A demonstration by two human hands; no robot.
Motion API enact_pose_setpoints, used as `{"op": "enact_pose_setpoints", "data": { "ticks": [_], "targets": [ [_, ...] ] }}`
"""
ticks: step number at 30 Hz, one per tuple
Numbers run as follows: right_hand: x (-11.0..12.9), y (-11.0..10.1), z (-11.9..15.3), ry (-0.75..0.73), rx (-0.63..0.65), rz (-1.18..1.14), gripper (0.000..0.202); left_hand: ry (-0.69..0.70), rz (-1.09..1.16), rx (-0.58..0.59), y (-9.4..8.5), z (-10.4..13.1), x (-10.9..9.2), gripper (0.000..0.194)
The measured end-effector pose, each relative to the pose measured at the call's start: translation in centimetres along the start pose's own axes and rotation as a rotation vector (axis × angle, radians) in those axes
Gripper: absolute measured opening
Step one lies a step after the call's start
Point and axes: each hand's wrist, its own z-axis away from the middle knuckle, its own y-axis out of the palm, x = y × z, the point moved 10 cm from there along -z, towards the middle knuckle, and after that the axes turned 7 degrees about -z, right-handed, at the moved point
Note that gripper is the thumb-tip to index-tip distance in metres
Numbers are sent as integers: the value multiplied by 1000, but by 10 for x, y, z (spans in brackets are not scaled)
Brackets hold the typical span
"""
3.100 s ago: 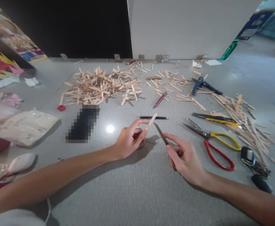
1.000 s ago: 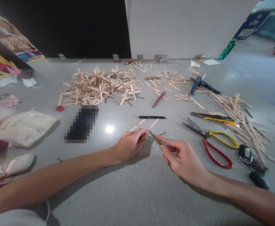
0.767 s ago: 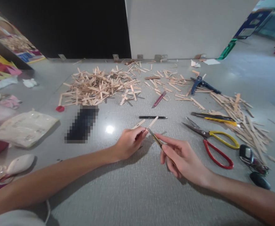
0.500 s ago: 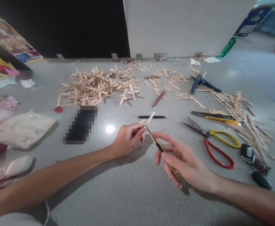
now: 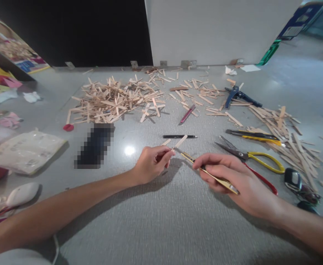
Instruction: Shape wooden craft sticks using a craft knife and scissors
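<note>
My left hand [image 5: 153, 164] is closed in a pinch on a small wooden stick piece [image 5: 181, 142], whose pale end sticks out past the fingertips. Another short stick end [image 5: 166, 142] shows just above the same hand. In my right hand [image 5: 230, 180] is a yellow utility knife [image 5: 222, 181], gripped along its handle. The knife's blade points left and meets the wood, or nearly so, close to my left fingertips. Just beyond the hands lies a black pen [image 5: 167, 136]. A dark red craft knife [image 5: 187, 114] rests farther back.
A heap of small joined sticks [image 5: 114, 97] lies back left; loose sticks [image 5: 302, 154] are scattered right. Scissors [image 5: 241, 154], a second cutter [image 5: 252, 135] and a blue hand tool [image 5: 237, 96] lie right. A mouse [image 5: 23, 194] and plastic packet [image 5: 30, 151] are left.
My right hand has shifted right and turned, its fingers closing more tightly around the knife, which now lies flatter. The stick in my left hand has tilted farther right.
</note>
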Motion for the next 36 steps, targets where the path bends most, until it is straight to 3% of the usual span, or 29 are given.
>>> {"op": "enact_pose_setpoints", "data": {
  "ticks": [5, 9, 12, 14, 19, 23, 26, 30, 36],
  "targets": [
    [30, -20, 9, -55, -111, 51, 11, -77, 116, 36, 0, -1, 10, 23],
    [48, -35, 8, -165, -193, 511, 13, -86, 149, 74, 2, 0, 7, 23],
    [46, -39, 1, -193, -223, 878, 21, -119, 177, 92, 4, 0, 7, 25],
    [41, -38, -3, -190, -207, 989, 30, -136, 201, 101, 6, 0, 9, 27],
    [37, -33, -4, -194, -179, 897, 43, -156, 290, 117, 8, 1, 10, 35],
    [32, -36, -7, -162, -217, 638, 28, -205, 331, 233, 22, 10, 1, 28],
    [20, -29, -12, -142, -181, 533, 29, -238, 362, 330, 36, 22, -11, 23],
    [16, -17, -10, -232, -168, 595, 31, -227, 360, 339, 41, 30, -21, 19],
    [19, -19, -3, -262, -225, 734, 37, -215, 236, 269, 31, 24, -22, 16]
  ]
}}
